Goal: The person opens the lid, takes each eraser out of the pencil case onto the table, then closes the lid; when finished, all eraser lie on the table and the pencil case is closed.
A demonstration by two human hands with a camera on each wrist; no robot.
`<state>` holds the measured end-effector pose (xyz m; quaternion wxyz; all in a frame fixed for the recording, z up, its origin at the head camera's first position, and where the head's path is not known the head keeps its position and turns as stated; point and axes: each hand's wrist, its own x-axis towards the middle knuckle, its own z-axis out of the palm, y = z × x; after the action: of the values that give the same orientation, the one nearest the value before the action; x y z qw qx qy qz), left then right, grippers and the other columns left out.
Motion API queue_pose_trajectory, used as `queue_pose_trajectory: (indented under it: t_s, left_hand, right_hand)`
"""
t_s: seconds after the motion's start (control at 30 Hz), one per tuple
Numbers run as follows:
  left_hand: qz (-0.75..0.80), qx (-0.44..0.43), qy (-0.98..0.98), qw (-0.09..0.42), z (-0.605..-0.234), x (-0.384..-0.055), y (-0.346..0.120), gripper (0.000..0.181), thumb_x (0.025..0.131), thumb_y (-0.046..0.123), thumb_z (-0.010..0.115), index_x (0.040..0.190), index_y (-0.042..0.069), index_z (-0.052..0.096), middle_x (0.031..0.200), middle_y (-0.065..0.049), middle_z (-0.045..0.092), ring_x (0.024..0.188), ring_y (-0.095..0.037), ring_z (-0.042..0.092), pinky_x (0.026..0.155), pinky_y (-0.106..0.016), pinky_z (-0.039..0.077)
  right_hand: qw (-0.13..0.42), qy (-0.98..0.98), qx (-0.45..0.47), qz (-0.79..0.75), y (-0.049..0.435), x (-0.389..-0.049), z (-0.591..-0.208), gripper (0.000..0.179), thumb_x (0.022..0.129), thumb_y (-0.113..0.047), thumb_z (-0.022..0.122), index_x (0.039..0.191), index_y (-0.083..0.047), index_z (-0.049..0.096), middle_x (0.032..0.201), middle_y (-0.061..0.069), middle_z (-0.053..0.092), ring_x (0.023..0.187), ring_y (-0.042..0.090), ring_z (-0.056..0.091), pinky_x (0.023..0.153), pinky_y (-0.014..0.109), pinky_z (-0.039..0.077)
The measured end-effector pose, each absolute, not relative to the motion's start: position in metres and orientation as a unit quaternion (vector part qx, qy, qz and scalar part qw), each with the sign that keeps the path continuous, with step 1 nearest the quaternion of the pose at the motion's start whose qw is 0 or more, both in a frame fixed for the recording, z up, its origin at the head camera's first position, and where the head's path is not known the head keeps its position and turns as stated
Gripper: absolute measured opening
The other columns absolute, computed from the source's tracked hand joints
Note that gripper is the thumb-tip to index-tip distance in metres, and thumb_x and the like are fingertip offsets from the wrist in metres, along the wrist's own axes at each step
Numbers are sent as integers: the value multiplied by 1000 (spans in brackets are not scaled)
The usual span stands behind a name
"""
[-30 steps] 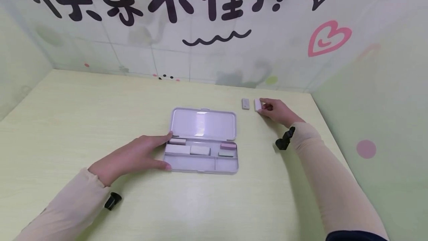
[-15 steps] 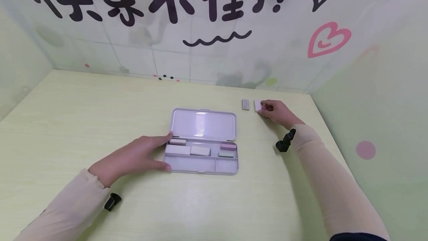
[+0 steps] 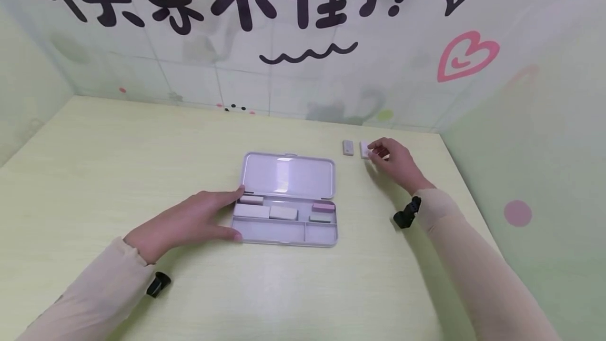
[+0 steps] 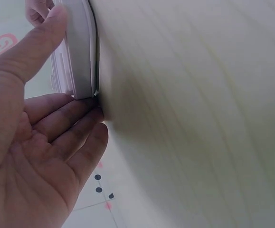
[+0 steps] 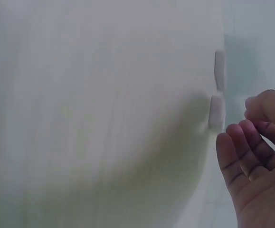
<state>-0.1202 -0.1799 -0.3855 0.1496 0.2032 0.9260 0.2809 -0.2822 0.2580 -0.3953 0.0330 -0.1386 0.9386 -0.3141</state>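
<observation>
While the counter (image 3: 142, 157) carries the open case (image 3: 286, 175), the left hand (image 3: 189, 220) touches it at nine o'clock, thumb and fingers spread wide. Toward two o'clock, the right hand (image 3: 397, 166), fingers loosely bent and gripping nothing, nears the white block (image 3: 363, 150); the grey block (image 3: 347, 148) lies at that one's nine o'clock.

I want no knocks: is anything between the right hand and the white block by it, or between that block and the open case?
Nothing visible separates the right hand from the white block. Between it and the case lies only table; the gray block sits left, off that path.
</observation>
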Motion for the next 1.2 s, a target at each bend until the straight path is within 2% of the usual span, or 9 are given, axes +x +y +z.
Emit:
queue_pose_trajectory:
  t_s: [0.1,0.27,0.53,0.7,0.83,1.03,1.2]
  left_hand:
    - [286,203,924,151,-385,-120,-180,102,83,41,88,160,-2,36,160,-19,49,147,-41,50,119,-59,44]
    - [282,202,926,152,-384,-121,-180,102,83,43,87,160,-1,36,161,-19,49,147,-41,50,119,-59,45]
    - [280,202,926,152,-385,-121,-180,103,83,44,87,161,0,35,161,-19,49,146,-40,52,118,-58,46]
    - [278,204,927,148,-387,-121,-180,103,83,44,87,160,0,36,161,-19,49,146,-41,51,119,-59,45]
    - [275,204,928,148,-388,-121,-180,103,83,45,87,160,0,36,160,-19,49,146,-41,52,118,-59,45]
    - [277,203,928,147,-388,-120,-180,103,83,45,87,160,0,37,161,-19,49,146,-42,51,118,-60,45]
    - [278,203,928,145,-389,-120,-180,103,83,45,87,160,1,37,161,-18,49,146,-41,51,118,-59,45]
  right_hand:
    - [3,935,-172,-311,250,-271,-392,24,106,-13,60,124,2,65,115,19,68,108,33,65,96,44,55]
    - [-15,924,-238,-299,235,-249,-384,16,104,-8,62,116,0,69,108,11,72,98,23,66,83,29,56]
    - [13,886,-366,-284,211,-209,-373,9,98,-1,69,106,-4,71,100,4,74,90,13,68,80,27,60]
    - [50,880,-405,-244,196,-190,-371,11,97,-5,72,107,-11,72,101,-2,74,93,7,67,85,28,62]
    - [55,885,-419,-194,187,-180,-372,13,97,-10,75,109,-13,72,103,-6,73,95,6,67,88,27,62]
    - [23,887,-438,-147,181,-173,-378,13,98,-17,76,110,-15,75,101,-7,72,90,4,62,81,20,60]
    - [-7,869,-480,-123,182,-171,-383,22,96,-8,75,117,-15,75,108,-1,70,98,10,65,85,22,60]
